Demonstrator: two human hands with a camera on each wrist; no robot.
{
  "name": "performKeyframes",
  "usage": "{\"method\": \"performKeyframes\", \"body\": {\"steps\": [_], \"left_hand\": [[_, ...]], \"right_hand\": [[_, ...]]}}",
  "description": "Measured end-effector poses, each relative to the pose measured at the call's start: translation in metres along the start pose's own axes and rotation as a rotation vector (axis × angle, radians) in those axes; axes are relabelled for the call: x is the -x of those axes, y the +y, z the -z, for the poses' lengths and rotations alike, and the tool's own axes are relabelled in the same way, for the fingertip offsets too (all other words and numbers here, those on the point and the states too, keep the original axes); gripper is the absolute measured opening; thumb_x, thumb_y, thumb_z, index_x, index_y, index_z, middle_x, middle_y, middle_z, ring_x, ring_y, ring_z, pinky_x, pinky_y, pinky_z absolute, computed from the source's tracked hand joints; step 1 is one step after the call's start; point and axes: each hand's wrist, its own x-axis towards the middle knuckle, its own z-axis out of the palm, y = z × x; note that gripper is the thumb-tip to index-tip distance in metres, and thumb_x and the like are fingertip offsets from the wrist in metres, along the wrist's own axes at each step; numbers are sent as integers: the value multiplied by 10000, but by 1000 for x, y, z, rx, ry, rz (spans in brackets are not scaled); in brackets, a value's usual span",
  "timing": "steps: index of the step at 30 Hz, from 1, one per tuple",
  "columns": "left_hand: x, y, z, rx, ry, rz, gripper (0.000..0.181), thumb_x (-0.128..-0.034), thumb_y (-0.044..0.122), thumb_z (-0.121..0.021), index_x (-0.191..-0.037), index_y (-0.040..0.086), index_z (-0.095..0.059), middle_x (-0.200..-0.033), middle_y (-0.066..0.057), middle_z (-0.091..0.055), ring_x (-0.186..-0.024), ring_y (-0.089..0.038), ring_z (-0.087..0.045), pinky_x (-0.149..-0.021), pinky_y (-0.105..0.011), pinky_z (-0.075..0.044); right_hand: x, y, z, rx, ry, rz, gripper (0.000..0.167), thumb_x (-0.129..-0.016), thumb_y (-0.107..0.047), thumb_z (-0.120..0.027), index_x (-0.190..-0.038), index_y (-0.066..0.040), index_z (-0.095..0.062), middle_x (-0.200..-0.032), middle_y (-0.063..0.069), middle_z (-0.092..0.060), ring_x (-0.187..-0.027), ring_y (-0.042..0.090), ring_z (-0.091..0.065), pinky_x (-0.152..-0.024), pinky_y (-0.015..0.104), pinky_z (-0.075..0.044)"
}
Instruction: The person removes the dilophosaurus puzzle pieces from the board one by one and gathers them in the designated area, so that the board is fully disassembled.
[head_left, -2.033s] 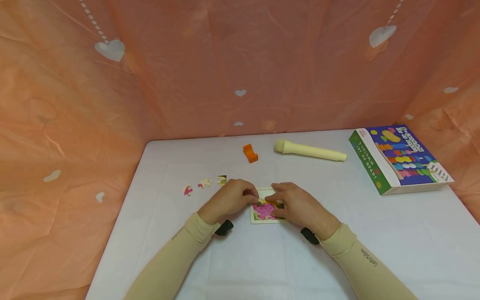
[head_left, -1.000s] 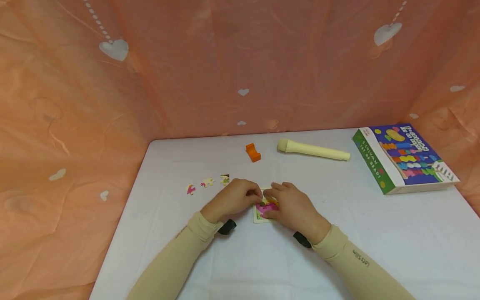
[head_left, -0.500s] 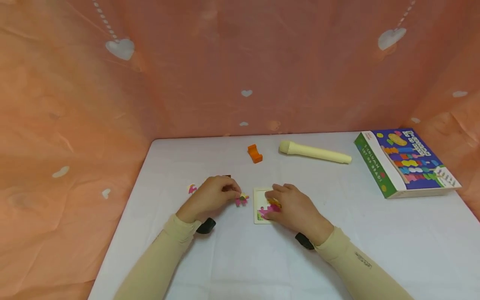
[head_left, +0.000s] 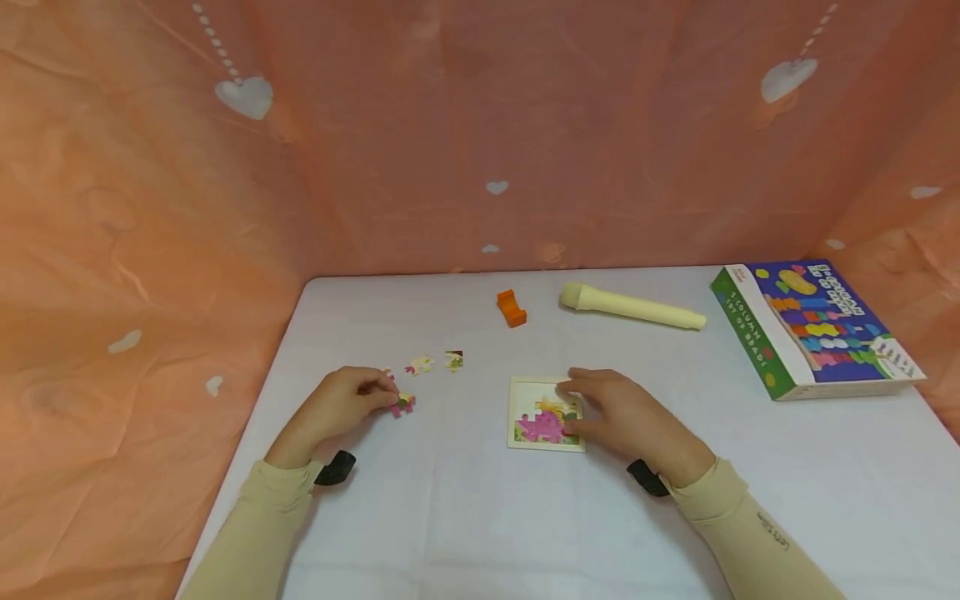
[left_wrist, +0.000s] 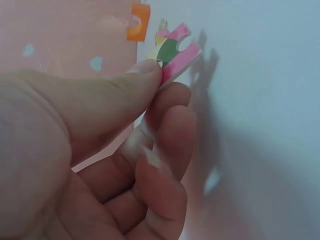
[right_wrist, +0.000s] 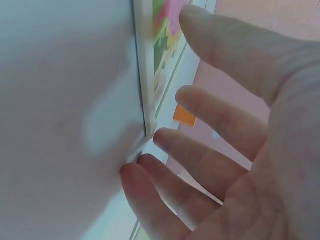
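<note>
Between thumb and index finger my left hand point(head_left: 337, 410) pinches a pink, green and yellow jigsaw piece point(left_wrist: 172, 54), just above the table at the left. Loose jigsaw pieces lie close by: a pale one point(head_left: 420, 365), a dark-cornered one point(head_left: 454, 360), and a pink one mostly hidden behind the left hand. A cream puzzle tray point(head_left: 523, 446) lies flat at the middle, with joined pink and yellow pieces point(head_left: 542, 427) in its lower part. Over the tray's right edge, my right hand point(head_left: 630, 417) has its fingers spread and holds nothing; its thumb is at the pieces.
Behind the tray lie an orange curved block point(head_left: 512, 308) and a pale yellow stick with a rounded head point(head_left: 633, 307). A bead-set box point(head_left: 817, 333) sits at the right of the white table point(head_left: 465, 517). An orange heart-patterned cloth point(head_left: 420, 150) hangs around the back and sides.
My left hand has lifted a pink and green piece from the tray and carried it left toward the loose pieces. The right hand has drawn back slightly right, uncovering more of the tray.
</note>
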Motion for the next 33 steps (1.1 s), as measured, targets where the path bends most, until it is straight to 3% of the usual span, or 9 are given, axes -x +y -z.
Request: {"method": "performKeyframes", "body": {"steps": [6, 13, 19, 22, 27, 30, 33], "left_hand": [[2, -5, 3, -1, -12, 13, 48, -989, 255, -800, -971, 211, -806, -908, 53, -754, -919, -142, -634, -890, -355, -500], [3, -10, 8, -13, 10, 31, 37, -998, 225, -786, -1009, 228, -821, -991, 37, -776, -957, -159, -631, -888, -344, -503], [4, -6, 12, 62, 16, 71, 68, -975, 226, -816, -1039, 207, -830, -1059, 10, -787, -997, -174, -653, -902, -334, -520], [3, 0, 16, 58, 31, 67, 95, -975, 241, -814, -1062, 206, -832, -1042, 11, -786, -969, -186, -656, -869, -325, -517], [-7, 21, 10, 52, 18, -2, 128, -995, 218, -776, -1101, 161, -820, -983, -13, -794, -871, -202, -697, -769, -298, -536], [-18, 45, -4, 65, -18, -51, 117, -1005, 180, -758, -1102, 144, -814, -995, -33, -790, -814, -216, -707, -715, -307, -564], [-29, 74, -25, 68, -68, -82, 85, -1003, 174, -773, -1076, 164, -815, -1002, -11, -773, -833, -193, -686, -742, -312, -573]], "right_hand": [[0, 1, -3, 0, -2, -13, 566, -902, -272, -891, -1414, -113, -710, -1584, 166, -589, -1480, 414, -536, -1197, 603, -455], [0, 2, -4, 18, -10, -25, 602, -892, -254, -900, -1436, -100, -693, -1599, 145, -579, -1496, 392, -521, -1209, 585, -452], [-2, 0, -2, 54, -24, -28, 615, -889, -253, -903, -1439, -78, -690, -1590, 153, -587, -1504, 407, -509, -1213, 597, -441], [-3, -1, -1, 62, -35, -39, 625, -894, -275, -899, -1446, -72, -685, -1598, 144, -582, -1517, 406, -496, -1215, 602, -438], [-4, -2, 0, 62, -42, -36, 641, -898, -290, -896, -1456, -64, -676, -1610, 132, -575, -1527, 399, -488, -1221, 598, -434], [-5, -1, -1, 61, -43, -26, 635, -900, -287, -894, -1454, -67, -677, -1608, 133, -576, -1525, 401, -488, -1222, 597, -432], [-5, 0, -2, 61, -41, -15, 589, -902, -273, -892, -1427, -86, -700, -1595, 141, -586, -1516, 403, -497, -1220, 596, -434]]}}
